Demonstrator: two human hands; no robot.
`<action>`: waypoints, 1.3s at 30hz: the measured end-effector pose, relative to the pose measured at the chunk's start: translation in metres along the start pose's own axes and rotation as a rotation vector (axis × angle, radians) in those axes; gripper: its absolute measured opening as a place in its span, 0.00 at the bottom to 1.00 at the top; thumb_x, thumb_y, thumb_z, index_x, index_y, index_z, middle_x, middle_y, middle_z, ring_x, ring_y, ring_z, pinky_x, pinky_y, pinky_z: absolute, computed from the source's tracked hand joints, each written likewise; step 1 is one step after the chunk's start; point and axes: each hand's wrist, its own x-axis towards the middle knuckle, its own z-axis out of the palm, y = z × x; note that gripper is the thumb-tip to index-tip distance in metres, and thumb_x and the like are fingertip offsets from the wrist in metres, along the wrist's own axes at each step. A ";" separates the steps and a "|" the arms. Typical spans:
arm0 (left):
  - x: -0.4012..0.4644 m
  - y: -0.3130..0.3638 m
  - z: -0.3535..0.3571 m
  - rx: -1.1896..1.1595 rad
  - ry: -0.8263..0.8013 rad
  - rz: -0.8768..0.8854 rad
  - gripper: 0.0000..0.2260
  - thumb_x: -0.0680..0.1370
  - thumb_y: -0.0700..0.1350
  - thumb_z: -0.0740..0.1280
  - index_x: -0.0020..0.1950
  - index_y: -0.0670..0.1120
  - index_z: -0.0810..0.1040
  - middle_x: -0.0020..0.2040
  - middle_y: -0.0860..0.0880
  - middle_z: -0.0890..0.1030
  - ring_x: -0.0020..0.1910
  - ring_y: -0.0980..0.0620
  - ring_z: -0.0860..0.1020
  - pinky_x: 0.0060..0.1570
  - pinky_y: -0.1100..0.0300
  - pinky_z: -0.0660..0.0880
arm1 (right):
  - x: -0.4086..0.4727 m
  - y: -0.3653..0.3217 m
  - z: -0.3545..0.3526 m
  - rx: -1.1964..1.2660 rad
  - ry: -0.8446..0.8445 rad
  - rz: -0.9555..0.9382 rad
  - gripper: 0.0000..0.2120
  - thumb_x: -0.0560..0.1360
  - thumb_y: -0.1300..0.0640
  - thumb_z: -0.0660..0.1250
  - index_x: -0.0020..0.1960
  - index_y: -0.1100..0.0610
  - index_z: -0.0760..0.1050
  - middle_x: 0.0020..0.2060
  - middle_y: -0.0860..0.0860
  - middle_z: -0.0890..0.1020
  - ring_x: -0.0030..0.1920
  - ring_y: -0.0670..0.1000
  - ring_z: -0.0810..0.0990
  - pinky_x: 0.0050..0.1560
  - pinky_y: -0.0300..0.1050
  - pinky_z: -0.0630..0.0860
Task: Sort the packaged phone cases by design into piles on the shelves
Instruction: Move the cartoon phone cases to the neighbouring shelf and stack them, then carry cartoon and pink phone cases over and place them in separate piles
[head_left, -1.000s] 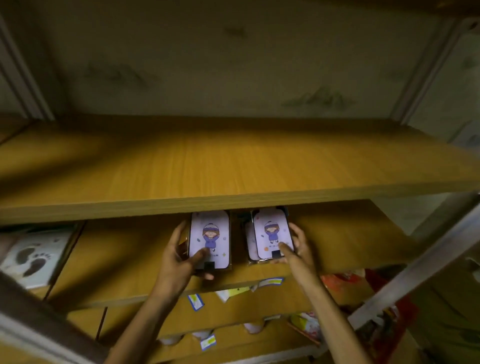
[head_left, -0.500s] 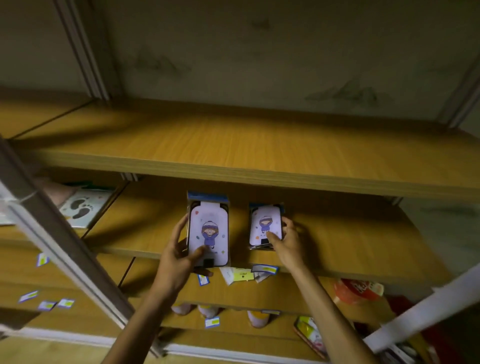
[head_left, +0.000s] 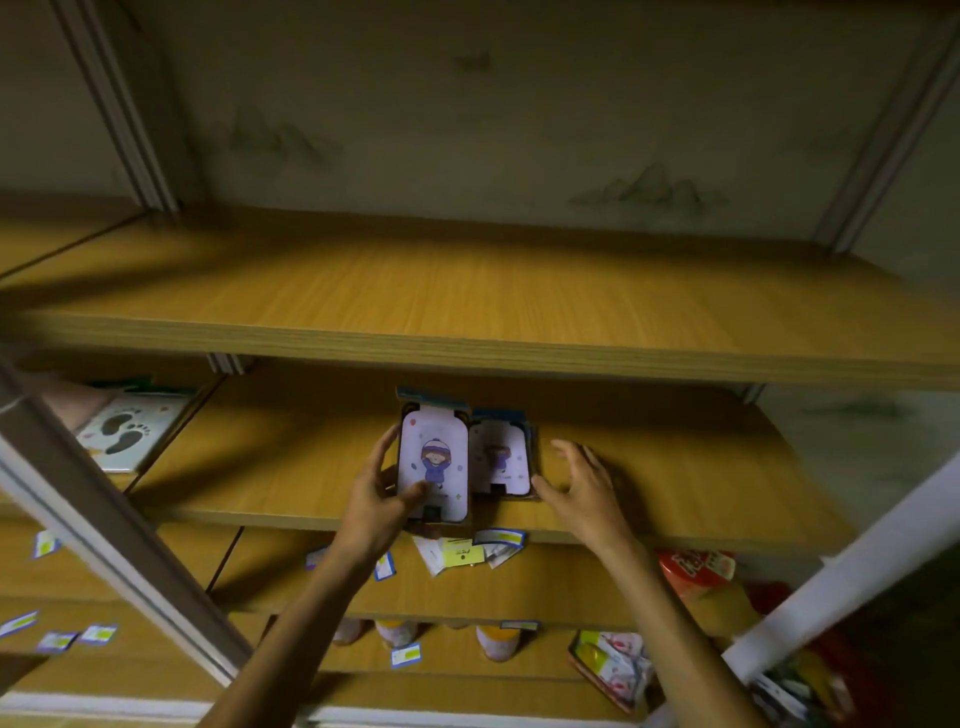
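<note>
Two packaged phone cases with the same cartoon of a child in a purple coat sit side by side on the middle wooden shelf. My left hand grips the larger, nearer phone case, thumb on its front. The second phone case lies flat on the shelf just to its right, partly in shadow. My right hand hovers right of that case with fingers spread and nothing in it. A footprint-design case lies on the shelf section to the left.
A bare upper shelf overhangs the middle one. Price tags hang on the shelf edge below my hands. Lower shelves hold jars and snack packets. Slanted metal uprights cross at left and right.
My right hand has let go of the second case and drawn back to the right with fingers apart. The two cases now sit closer together. My left hand still holds the larger case.
</note>
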 end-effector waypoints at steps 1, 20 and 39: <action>0.007 -0.002 0.006 0.011 -0.012 -0.009 0.35 0.74 0.31 0.67 0.75 0.56 0.60 0.59 0.43 0.78 0.46 0.47 0.83 0.33 0.51 0.82 | -0.001 0.003 -0.001 0.002 0.001 -0.008 0.28 0.75 0.46 0.67 0.72 0.48 0.64 0.70 0.48 0.68 0.70 0.51 0.66 0.67 0.56 0.70; 0.065 -0.014 0.051 1.027 -0.060 0.237 0.20 0.75 0.52 0.70 0.64 0.46 0.74 0.57 0.45 0.80 0.49 0.49 0.78 0.40 0.63 0.75 | 0.001 0.019 -0.016 0.036 0.031 -0.066 0.24 0.76 0.49 0.66 0.70 0.47 0.65 0.67 0.45 0.70 0.66 0.48 0.70 0.63 0.49 0.72; -0.040 -0.015 -0.124 1.021 0.211 0.165 0.38 0.68 0.63 0.67 0.75 0.49 0.63 0.66 0.46 0.75 0.61 0.46 0.76 0.55 0.52 0.75 | -0.013 -0.101 0.073 0.039 -0.181 -0.393 0.24 0.75 0.51 0.67 0.69 0.51 0.68 0.65 0.49 0.74 0.64 0.50 0.73 0.60 0.42 0.69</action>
